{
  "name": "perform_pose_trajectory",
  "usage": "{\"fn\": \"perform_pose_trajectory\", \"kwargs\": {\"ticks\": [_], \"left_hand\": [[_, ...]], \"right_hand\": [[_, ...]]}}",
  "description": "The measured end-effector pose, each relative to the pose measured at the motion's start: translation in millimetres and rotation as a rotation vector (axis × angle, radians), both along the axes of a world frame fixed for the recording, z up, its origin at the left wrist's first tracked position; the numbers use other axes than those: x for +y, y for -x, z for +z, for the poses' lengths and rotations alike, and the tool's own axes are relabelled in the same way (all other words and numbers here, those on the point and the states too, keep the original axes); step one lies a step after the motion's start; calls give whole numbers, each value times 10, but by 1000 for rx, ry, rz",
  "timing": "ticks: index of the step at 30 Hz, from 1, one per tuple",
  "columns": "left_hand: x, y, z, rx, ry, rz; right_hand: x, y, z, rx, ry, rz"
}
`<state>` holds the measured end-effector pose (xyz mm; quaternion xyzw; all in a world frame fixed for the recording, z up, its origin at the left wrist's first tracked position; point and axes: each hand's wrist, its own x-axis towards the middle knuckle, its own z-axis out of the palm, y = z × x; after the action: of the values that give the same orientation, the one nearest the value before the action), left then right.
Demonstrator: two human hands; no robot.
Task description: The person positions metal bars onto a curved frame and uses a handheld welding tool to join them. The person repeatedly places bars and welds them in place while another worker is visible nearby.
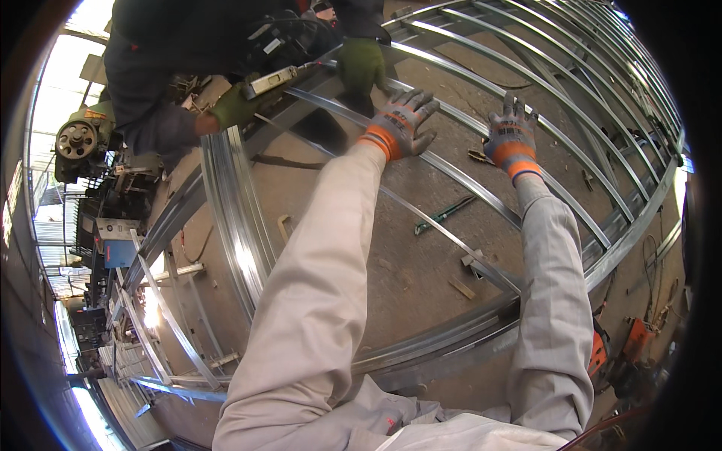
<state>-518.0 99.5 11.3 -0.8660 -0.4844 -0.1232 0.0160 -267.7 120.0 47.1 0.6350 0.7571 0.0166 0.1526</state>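
Both my hands wear grey gloves with orange cuffs and reach over a frame of shiny metal bars. My left hand (400, 126) lies on one metal bar (470, 188), fingers spread. Farther right, my right hand (513, 140) rests on the neighbouring bar (575, 201), its fingers apart and pointing away from me. Just beyond my left hand, a co-worker's green-gloved hand (361, 66) is at the same part of the frame. The co-worker's other green glove (232, 107) is at a silvery, box-shaped tool (271, 81).
Bundled metal channels (235, 214) run along the left. A long green tool (445, 215) and a small wood scrap (461, 288) lie on the floor. A wheeled machine (77, 141) and a blue-and-grey box (119, 244) stand at far left. Many parallel bars (602, 83) extend at upper right.
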Motion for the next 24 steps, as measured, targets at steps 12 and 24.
{"fn": "perform_pose_trajectory", "kwargs": {"ticks": [12, 24], "left_hand": [[14, 11, -37, 8, -29, -1], [21, 29, -44, -7, -47, -29]], "right_hand": [[2, -4, -10, -3, -22, 0], [21, 5, -10, -34, 14, -3]]}}
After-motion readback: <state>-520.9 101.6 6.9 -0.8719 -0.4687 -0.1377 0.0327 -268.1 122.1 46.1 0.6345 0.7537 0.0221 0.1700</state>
